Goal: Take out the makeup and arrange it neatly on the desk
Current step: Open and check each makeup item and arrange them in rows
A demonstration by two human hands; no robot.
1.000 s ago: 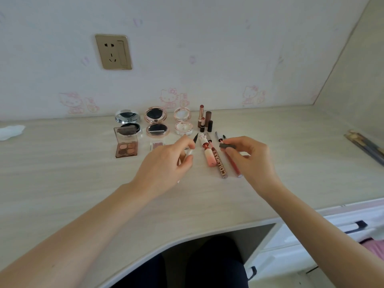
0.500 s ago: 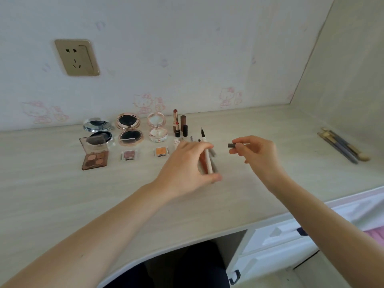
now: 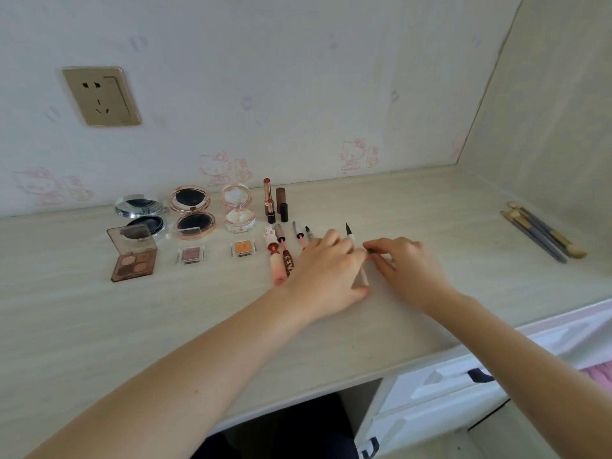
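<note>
Makeup lies in rows on the pale wood desk [image 3: 99, 319]. An open eyeshadow palette [image 3: 134, 260], three open compacts [image 3: 193, 212] and two small eyeshadow pans [image 3: 242, 248] sit at the left. Lipsticks [image 3: 269, 200] stand behind a row of lip tubes and pens [image 3: 281, 256]. My left hand [image 3: 326, 270] holds an uncapped liner pen [image 3: 351, 241] against the desk, its black tip pointing away from me. My right hand [image 3: 405, 263] pinches the small dark pen cap [image 3: 370, 250] just right of the pen, close to my left fingers.
Several makeup brushes [image 3: 543, 236] lie at the far right of the desk by the side wall. A wall socket [image 3: 101, 96] sits on the back wall. White drawers [image 3: 437, 392] are under the desk at the right.
Both hands came down to the desk and together. The liner pen in my left hand now lies to the right of the pen row, and the cap in my right hand has moved next to it.
</note>
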